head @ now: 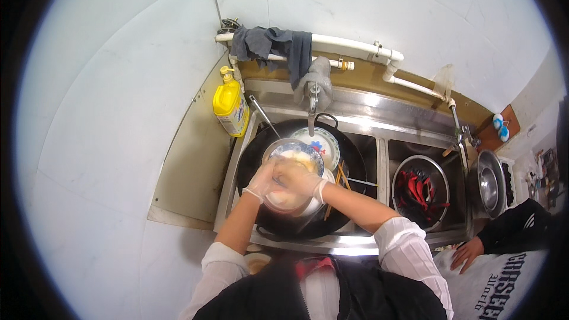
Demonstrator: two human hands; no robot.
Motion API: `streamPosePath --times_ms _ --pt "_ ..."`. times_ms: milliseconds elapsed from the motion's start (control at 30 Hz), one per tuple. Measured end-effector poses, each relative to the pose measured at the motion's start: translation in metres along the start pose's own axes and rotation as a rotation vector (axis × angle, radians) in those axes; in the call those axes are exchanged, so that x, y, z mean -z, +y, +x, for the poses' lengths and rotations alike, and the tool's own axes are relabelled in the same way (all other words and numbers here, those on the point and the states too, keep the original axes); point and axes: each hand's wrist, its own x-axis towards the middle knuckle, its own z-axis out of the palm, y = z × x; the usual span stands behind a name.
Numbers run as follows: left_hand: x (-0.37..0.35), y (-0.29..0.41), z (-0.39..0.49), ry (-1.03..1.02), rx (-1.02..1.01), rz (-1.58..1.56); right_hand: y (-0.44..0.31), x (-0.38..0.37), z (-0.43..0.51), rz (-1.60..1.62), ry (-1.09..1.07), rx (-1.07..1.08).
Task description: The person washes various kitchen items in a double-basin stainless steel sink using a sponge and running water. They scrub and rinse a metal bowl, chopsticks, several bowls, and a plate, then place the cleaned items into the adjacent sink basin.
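Both my hands wear thin clear gloves and are blurred, close together over a large black wok [306, 231] set on the left sink. My left hand [263, 180] and my right hand [295, 178] meet over a stack of bowls; whether either grips something between them cannot be told. A blue-and-white patterned bowl [316, 154] lies just beyond my fingers, and another bowl [289, 206] shows below them. A white plate with a floral pattern [326, 144] lies behind, under the faucet [312, 106]. Wooden chopsticks [340, 182] and a long-handled metal utensil [264, 115] rest in the wok.
A yellow pump bottle [231, 109] stands at the left rim. Grey cloths [275, 46] hang on white pipes behind. The right basin holds a steel bowl [420, 158] of red and black pieces. Metal bowls [488, 186] stand further right; another person's hand [467, 253] is near.
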Motion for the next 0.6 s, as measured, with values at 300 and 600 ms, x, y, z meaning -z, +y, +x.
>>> streamPosePath --times_ms 300,600 --pt "-0.018 -0.026 0.012 0.573 0.01 0.144 0.015 -0.022 -0.021 0.021 -0.019 -0.293" --pt "0.016 -0.02 0.02 0.291 0.274 -0.232 -0.016 -0.009 -0.038 -0.228 -0.137 -0.129"
